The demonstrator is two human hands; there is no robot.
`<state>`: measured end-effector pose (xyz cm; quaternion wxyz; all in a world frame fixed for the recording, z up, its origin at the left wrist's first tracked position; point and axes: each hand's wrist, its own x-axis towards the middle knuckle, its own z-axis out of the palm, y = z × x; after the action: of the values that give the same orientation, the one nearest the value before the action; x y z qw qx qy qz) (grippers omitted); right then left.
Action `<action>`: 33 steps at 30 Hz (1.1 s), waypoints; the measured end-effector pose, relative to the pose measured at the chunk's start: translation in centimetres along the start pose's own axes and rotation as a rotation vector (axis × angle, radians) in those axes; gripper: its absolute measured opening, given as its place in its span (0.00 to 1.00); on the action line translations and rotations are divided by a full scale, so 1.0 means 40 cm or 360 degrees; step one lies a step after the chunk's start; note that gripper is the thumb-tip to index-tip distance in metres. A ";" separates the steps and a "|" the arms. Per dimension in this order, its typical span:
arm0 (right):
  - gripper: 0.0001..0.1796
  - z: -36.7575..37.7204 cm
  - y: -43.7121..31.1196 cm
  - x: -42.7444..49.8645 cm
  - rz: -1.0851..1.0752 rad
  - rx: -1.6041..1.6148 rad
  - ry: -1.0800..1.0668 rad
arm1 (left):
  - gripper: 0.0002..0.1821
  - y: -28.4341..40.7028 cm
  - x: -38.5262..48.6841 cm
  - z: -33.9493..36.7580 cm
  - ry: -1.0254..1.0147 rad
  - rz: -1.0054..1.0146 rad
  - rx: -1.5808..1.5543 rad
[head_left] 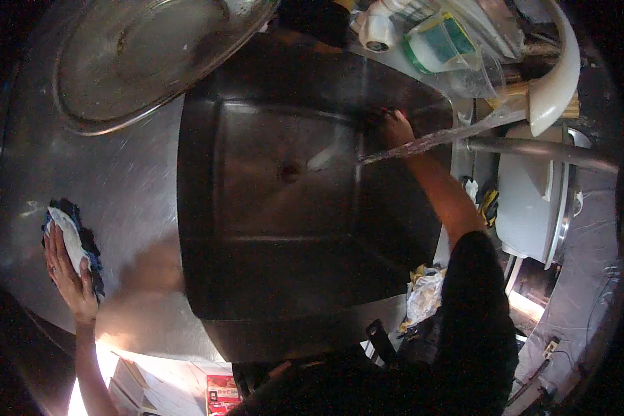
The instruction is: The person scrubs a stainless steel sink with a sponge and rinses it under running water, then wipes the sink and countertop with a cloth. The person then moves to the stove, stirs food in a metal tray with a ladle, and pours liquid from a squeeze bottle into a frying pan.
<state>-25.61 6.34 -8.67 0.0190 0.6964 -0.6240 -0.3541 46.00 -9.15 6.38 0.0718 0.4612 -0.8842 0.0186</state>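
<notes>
My left hand [67, 265] lies over a bunched white and dark blue cloth [73, 236], pressing it on the stainless steel drainboard [135, 171]. Its fingers stretch along the cloth, with the thumb at the right side. Inside the deep steel sink [270, 208], my right hand [398, 127] is at the far right wall with fingers bent. Shadow hides whether it holds anything; a small reddish spot shows by the fingertips. A stream of water [442, 138] runs from a white curved spout [559, 88], crosses above my right forearm and falls into the basin, near the drain [290, 172].
A large round metal lid or tray [161, 67] lies at the far left. Behind the sink's right corner stand a clear plastic container [478, 73] with a green-and-yellow sponge [450, 36] and a white pipe fitting [377, 34]. Crumpled stained paper or plastic [424, 296] sits at the near right edge.
</notes>
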 end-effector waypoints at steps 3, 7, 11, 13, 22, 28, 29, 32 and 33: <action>0.22 -0.022 -0.148 -0.093 -0.0146 -0.0089 -0.0416 | 0.35 -0.005 -0.009 -0.003 0.0008 0.0002 0.0020; 0.23 -0.082 -0.305 -0.368 -0.0244 0.0254 -0.0464 | 0.34 -0.006 -0.016 -0.004 -0.0023 -0.0050 -0.0006; 0.26 -0.121 -0.262 -0.495 -0.0085 0.1078 -0.0275 | 0.34 -0.011 -0.018 -0.002 -0.0003 -0.0004 0.0064; 0.27 -0.063 -0.184 -0.421 -0.0146 0.0676 0.0170 | 0.35 -0.009 -0.021 0.001 0.0013 0.0011 0.0014; 0.29 0.342 -0.496 -0.104 0.0681 0.0453 0.0203 | 0.37 0.000 -0.004 -0.014 -0.0083 -0.0008 -0.0035; 0.28 0.189 -0.391 0.252 0.1535 0.1311 0.0116 | 0.41 -0.006 -0.016 -0.002 -0.0129 -0.0057 0.0056; 0.29 0.142 -0.405 0.308 0.1691 0.1519 0.0090 | 0.41 -0.007 -0.012 -0.004 -0.0146 -0.0055 0.0061; 0.27 0.191 -0.605 0.341 0.1036 0.0838 0.0551 | 0.40 -0.012 0.011 0.000 -0.0112 0.0007 0.0020; 0.27 0.209 -0.645 0.347 0.0743 0.0615 0.0836 | 0.40 -0.008 0.020 0.012 -0.0095 0.0022 -0.0012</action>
<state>-8.27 3.27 -33.54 0.1265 0.5935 -0.7944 -0.0262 45.75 -10.01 6.01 0.0472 0.4552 -0.8891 0.0019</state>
